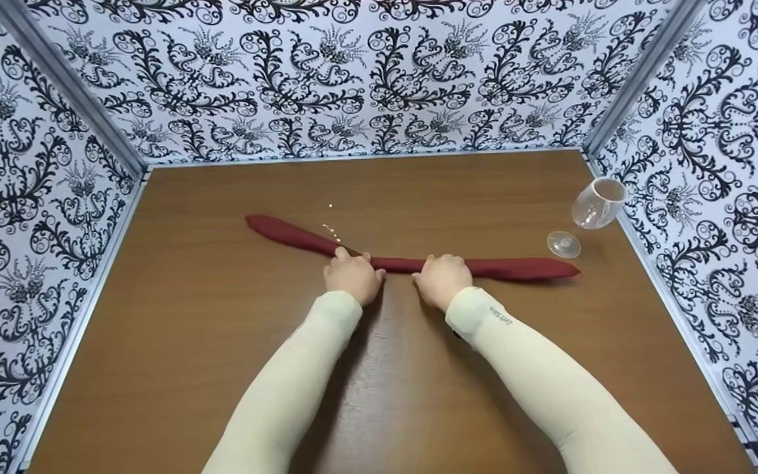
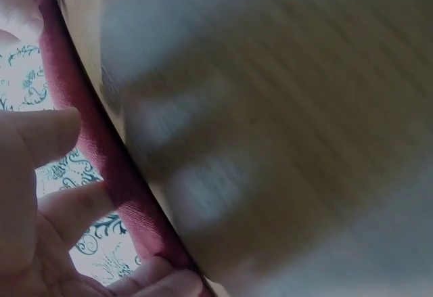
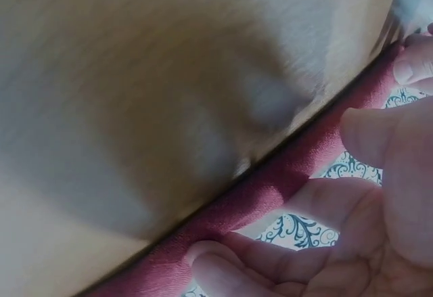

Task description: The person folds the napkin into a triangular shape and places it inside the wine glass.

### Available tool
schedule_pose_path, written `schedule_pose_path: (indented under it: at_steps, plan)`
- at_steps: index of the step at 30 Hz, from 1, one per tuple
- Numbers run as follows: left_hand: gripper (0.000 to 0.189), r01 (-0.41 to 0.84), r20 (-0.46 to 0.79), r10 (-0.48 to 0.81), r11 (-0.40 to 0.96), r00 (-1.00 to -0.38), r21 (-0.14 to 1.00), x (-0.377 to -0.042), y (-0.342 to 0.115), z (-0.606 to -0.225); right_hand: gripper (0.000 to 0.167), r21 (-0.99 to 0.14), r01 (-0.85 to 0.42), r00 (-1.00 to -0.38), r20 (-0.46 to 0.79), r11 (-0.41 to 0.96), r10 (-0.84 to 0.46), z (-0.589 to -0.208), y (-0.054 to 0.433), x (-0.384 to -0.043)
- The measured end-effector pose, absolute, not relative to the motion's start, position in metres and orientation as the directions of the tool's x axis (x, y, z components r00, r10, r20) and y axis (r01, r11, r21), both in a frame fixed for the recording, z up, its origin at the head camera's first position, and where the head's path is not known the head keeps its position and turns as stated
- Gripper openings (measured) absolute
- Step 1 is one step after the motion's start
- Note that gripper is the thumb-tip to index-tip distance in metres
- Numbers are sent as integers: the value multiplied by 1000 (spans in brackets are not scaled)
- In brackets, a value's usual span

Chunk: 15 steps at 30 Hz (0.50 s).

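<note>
A red cloth (image 1: pixel 517 268), rolled into a long narrow strip with pointed ends, lies across the table, bent near its middle. My left hand (image 1: pixel 353 276) grips the roll left of its centre, and my right hand (image 1: pixel 443 282) grips it a short way to the right. A short stretch of red shows between the two hands. In the left wrist view, the thumb and fingers (image 2: pixel 74 209) press along the cloth roll (image 2: pixel 101 141). The right wrist view likewise has fingers (image 3: pixel 230 263) and thumb against the roll (image 3: pixel 257 195).
A clear stemmed wine glass (image 1: pixel 593 210) stands at the right, just behind the cloth's right end. Small bright specks (image 1: pixel 333 232) show on the wooden table (image 1: pixel 175 296) behind my left hand. Black-and-white patterned walls (image 1: pixel 353 79) enclose the back and sides.
</note>
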<state>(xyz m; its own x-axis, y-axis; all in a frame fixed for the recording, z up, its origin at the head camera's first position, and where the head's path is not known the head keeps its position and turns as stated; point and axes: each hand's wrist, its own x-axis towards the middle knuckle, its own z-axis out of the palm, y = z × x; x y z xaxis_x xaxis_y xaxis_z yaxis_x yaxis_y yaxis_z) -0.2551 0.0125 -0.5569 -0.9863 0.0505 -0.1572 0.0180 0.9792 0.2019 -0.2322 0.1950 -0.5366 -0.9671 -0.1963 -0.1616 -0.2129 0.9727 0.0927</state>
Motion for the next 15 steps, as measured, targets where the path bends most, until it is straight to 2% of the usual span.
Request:
schedule_pose_path:
  at_steps: [9,15]
  plan:
    - [45,71,-136,104,971,-985,226,-262,1,-558,61,5,-191,-974,-125,981,-189,-541,196,-233]
    - [36,50,-122,83,966,-989,255,-267,-1,-556,56,-21,-200,-978,-55,980,-201,-545,198,-237]
